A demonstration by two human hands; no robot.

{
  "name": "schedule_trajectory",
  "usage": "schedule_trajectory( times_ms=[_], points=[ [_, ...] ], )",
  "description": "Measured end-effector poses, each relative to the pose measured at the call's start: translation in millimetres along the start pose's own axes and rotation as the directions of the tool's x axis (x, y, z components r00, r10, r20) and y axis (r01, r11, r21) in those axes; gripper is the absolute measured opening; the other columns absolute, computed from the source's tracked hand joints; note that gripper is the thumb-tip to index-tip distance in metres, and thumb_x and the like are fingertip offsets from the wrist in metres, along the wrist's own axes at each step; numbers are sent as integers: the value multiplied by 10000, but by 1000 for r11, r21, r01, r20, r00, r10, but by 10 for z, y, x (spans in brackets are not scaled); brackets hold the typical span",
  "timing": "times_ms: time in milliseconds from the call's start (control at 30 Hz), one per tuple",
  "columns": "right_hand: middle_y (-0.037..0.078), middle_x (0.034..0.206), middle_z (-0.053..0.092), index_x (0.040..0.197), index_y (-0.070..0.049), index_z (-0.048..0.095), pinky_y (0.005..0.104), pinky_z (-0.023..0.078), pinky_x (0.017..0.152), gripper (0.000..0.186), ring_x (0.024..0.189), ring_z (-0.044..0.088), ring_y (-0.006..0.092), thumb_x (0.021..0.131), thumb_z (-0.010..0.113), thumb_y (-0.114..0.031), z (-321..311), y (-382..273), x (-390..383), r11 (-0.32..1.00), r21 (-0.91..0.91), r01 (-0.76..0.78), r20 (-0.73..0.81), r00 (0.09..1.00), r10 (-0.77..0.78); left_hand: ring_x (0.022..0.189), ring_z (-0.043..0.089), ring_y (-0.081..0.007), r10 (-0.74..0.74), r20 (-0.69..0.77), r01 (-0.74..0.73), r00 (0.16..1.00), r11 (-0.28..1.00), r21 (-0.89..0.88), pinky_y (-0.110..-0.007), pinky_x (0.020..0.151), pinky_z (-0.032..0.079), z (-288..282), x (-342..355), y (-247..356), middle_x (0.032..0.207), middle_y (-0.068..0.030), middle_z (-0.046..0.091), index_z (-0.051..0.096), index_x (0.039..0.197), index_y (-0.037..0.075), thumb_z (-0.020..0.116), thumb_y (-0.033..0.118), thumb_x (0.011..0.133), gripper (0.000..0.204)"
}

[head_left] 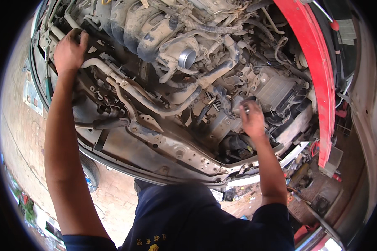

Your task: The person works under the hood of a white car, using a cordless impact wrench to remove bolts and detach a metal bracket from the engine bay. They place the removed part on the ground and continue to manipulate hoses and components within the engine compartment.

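Observation:
My left hand (70, 52) is at the far left of a dusty engine bay, its fingers curled over a dark part beside a pale metal pipe (58, 32); what lies under them is hidden. Over the right side of the bay, my right hand (252, 119) is closed, with a small round dark-and-silver piece (246, 109) showing at its fingers. I cannot make out its kind. Between the hands run a thick bent pipe (151, 105) and the engine, with an open silver round throat (187, 58). A ribbed grey box (276, 91) sits to the right of my right hand.
The front body panel (178, 151) crosses in front of my body. A long red bar (310, 54) rises along the right side. Farther right are a car panel (366, 83) and loose items on the floor. A tyre (89, 170) shows at lower left on the paved ground.

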State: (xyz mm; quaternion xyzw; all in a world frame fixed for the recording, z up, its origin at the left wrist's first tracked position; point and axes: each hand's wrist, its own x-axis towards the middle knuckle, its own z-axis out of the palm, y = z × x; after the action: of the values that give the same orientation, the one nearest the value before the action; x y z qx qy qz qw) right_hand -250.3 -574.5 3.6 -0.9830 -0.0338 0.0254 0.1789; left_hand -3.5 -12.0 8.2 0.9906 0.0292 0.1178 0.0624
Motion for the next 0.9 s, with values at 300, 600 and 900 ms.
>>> schedule_trajectory(
  times_ms=[300,600,900],
  points=[
    [133,998,716,1092,47,638,319,565,745,342,859,713,207,1053,557,-284,-404,551,926,542,591,-597,295,786,544,1005,666,-398,-24,33,24,999,1000,-6,-469,880,524,-46,7,-36,1038,-192,722,717,1136,144,573,481,946,413],
    [197,954,698,1013,23,654,417,535,778,343,853,699,330,1002,639,-319,-509,-128,640,943,145,-298,324,915,240,1003,665,-400,-21,0,21,1000,1000,17,-470,879,523,-31,-37,-17,1043,-182,722,707,1115,147,563,490,945,409],
    [125,1083,660,986,-35,668,463,538,797,253,924,656,378,880,742,-253,26,15,-161,998,-30,54,215,976,-47,1002,664,-403,-10,3,10,1000,1000,25,-473,881,524,10,17,18,1055,-184,720,698,1142,150,560,497,945,423]
  ],
)
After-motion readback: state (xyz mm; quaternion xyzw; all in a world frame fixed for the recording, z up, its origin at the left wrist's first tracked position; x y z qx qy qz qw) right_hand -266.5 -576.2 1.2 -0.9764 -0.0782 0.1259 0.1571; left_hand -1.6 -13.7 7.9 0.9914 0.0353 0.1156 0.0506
